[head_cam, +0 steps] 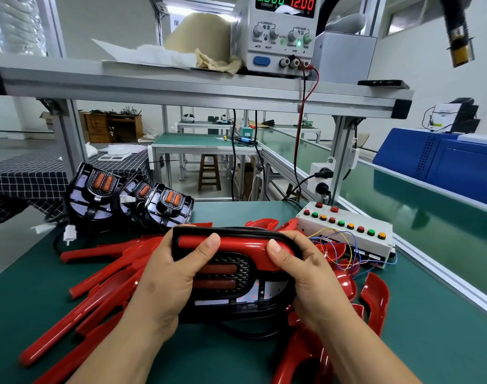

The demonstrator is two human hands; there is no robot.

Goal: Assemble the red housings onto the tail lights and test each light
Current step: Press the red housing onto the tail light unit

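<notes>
Left hand [167, 275] and right hand [308, 275] grip black tail light [231, 275], red housing [236, 242] on top.

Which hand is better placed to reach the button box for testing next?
The right hand, probably: the button box sits just beyond it on the right, while the left hand grips the tail light farther away.

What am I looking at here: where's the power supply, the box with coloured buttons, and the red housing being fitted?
power supply [275, 55]: head view, front panel below the knobs.
button box [380, 246]: head view, white front wall.
red housing [242, 243]: head view, bar between the thumbs.
</notes>
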